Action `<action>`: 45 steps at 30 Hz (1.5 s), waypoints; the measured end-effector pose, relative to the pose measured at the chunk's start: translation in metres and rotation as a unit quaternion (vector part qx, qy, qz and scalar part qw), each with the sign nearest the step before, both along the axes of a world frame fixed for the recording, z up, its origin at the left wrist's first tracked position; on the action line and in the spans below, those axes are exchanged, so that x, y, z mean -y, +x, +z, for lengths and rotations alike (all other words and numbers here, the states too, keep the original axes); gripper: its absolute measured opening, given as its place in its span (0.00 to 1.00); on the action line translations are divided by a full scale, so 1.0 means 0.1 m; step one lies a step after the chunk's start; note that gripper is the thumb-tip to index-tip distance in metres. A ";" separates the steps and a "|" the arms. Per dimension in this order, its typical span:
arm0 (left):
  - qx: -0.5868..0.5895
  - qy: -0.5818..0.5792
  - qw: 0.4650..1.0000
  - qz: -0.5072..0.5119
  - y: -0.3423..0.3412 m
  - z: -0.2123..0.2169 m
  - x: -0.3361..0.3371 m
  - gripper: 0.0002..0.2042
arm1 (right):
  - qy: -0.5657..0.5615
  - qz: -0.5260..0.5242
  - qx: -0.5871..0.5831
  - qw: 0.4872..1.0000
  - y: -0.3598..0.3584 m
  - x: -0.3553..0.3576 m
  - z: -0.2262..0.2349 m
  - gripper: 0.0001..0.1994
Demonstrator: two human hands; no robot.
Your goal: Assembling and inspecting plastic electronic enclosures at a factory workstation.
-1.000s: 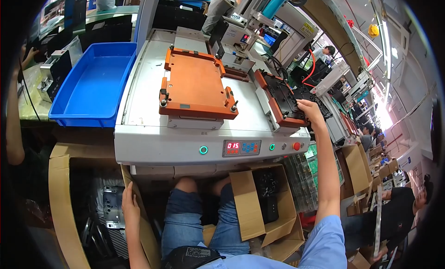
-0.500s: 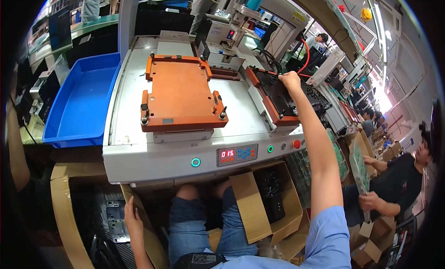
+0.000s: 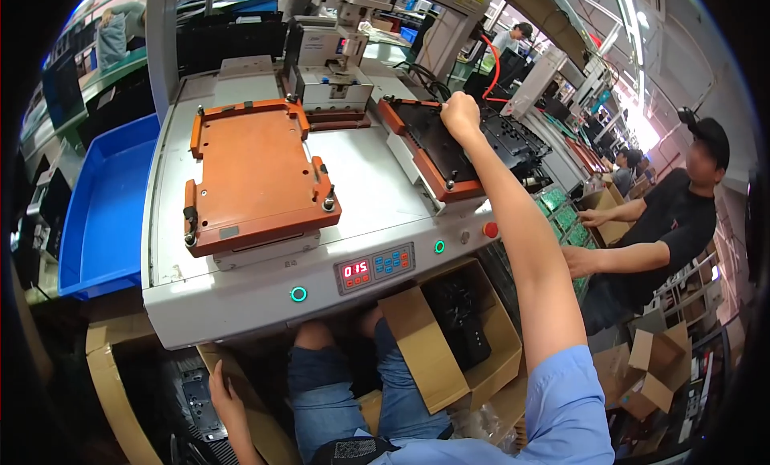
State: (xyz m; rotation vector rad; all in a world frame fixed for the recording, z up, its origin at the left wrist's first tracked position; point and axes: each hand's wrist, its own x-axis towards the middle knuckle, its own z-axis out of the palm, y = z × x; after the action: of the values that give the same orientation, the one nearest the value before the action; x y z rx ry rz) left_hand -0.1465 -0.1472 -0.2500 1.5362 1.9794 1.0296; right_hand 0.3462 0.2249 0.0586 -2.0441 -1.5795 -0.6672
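Note:
My right hand [image 3: 461, 116] is closed in a pinch over the black plastic panel [image 3: 427, 134], by its far edge. What the fingertips hold is hidden. The panel lies in the right orange fixture [image 3: 451, 191] on the machine. My left hand [image 3: 228, 401] is low at the left, fingers stretched out, beside the flap of an open cardboard box [image 3: 120, 385]. A metal-coloured part [image 3: 202, 402] shows inside that box. The left orange fixture [image 3: 261, 164] carries no part; black corner pieces and metal pins stand along its rim.
A blue tray [image 3: 112, 200] stands left of the machine, whose front panel [image 3: 374, 268] has lit buttons and a red knob [image 3: 490, 230]. Another box [image 3: 425, 345] with black parts stands by my knees. At the right, a co-worker [image 3: 682, 216] reaches toward green circuit boards [image 3: 561, 216].
My view has turned, so the machine appears further left and tilted. My right hand keeps its place by the panel. The co-worker has lowered the board tray and leans in closer.

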 end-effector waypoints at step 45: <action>-0.259 -0.011 0.939 0.224 -0.54 -0.37 0.13 0.24 | 0.012 0.206 -0.231 0.951 -0.51 3.81 -1.81 0.10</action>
State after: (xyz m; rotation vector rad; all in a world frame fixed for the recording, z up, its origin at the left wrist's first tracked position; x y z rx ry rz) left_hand -0.2002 -0.1603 -0.2873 1.4846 2.7920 0.8022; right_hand 0.2954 -0.1563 -0.1220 -1.6145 -1.6171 -0.0452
